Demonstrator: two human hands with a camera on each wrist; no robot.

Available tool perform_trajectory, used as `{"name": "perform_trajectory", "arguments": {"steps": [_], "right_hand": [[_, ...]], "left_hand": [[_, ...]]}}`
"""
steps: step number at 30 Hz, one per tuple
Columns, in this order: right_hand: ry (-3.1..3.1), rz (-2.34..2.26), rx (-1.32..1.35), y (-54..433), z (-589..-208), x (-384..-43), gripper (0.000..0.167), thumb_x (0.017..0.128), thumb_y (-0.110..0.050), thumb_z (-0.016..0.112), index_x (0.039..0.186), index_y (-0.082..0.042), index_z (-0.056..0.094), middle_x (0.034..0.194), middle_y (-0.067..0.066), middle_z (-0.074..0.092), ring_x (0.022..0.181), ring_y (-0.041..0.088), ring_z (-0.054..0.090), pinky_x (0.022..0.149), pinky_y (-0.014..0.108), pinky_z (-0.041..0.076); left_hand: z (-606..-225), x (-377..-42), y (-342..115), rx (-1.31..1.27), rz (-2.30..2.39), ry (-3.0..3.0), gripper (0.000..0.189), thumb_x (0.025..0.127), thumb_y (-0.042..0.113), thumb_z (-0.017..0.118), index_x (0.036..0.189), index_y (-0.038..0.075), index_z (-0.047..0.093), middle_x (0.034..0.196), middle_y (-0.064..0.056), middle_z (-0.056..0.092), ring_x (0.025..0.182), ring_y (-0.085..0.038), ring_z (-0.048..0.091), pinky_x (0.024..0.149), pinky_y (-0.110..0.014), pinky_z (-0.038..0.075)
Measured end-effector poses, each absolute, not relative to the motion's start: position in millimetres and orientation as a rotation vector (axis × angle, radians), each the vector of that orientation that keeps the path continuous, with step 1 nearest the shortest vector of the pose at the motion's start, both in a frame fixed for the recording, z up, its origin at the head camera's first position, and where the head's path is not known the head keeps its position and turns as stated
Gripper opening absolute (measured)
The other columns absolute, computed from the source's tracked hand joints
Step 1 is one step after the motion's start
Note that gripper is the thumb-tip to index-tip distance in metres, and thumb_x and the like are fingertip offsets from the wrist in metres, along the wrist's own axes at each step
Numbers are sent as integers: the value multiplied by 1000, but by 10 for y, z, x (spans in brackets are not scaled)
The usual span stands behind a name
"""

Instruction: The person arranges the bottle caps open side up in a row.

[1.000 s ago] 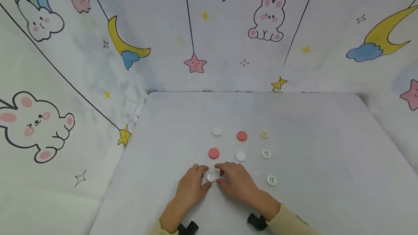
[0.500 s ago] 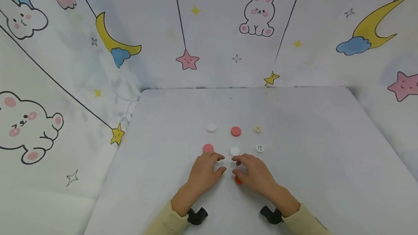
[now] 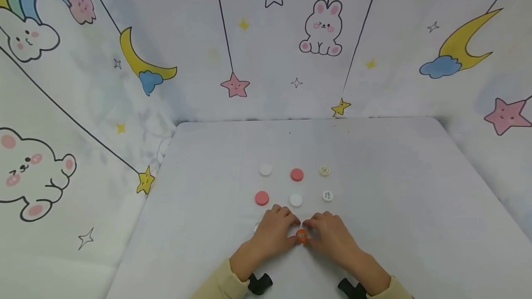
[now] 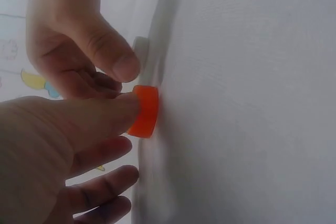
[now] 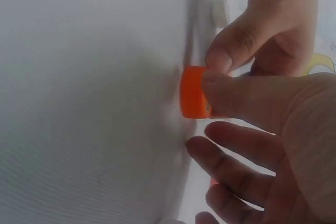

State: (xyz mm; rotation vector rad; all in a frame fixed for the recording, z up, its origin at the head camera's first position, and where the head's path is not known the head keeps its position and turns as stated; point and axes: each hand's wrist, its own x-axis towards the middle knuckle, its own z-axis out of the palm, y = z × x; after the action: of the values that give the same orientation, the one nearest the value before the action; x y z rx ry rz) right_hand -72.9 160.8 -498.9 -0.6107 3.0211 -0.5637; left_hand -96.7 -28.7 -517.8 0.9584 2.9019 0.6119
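Note:
An orange bottle cap (image 3: pixel 302 235) with a small print on top stands on the white table between my hands. My left hand (image 3: pixel 276 230) has its thumb against the cap's left side, its other fingers spread loosely. On the other side my right hand (image 3: pixel 332 239) touches the cap with its thumb, the fingers relaxed and apart from it. Both wrist views show the orange side wall (image 4: pixel 149 111) by the thumbs. A clear cap (image 3: pixel 256 227) is partly hidden by the left hand.
Beyond the hands lie two white caps (image 3: pixel 296 200) (image 3: pixel 265 170), two red caps (image 3: pixel 262 198) (image 3: pixel 297 175), a white cap with green print (image 3: pixel 328 196) and a yellowish patterned cap (image 3: pixel 324 170). The table (image 3: pixel 395 174) meets a cartoon-printed cloth (image 3: pixel 266 50) behind.
Both hands have moved right from around the clear cap to the orange cap. The orange cap, partly covered half a second ago, now shows between the thumbs. The camera view has shifted slightly.

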Motion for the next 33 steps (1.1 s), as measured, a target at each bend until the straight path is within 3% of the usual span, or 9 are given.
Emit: {"name": "perform_trajectory", "arguments": {"steps": [18, 33], "right_hand": [[3061, -599, -587, 1545, -5122, -709, 28, 67, -21, 89, 90, -18, 75, 86, -10, 60, 83, 15, 52, 76, 39, 42], [3087, -732, -563, 1537, -5056, -721, 31, 68, -18, 89, 95, -14, 74, 87, -7, 67, 83, 15, 57, 79, 39, 45]], "left_hand": [[-5202, -925, -272, 987, 608, 2940, 25, 78, 35, 82, 95, 20, 71, 97, 6, 55, 98, -15, 47, 81, -30, 38], [-5209, -937, -282, 974, 717, 2992, 28, 78, 27, 83, 100, 18, 69, 97, 8, 62, 99, -13, 51, 82, -28, 40]]}}
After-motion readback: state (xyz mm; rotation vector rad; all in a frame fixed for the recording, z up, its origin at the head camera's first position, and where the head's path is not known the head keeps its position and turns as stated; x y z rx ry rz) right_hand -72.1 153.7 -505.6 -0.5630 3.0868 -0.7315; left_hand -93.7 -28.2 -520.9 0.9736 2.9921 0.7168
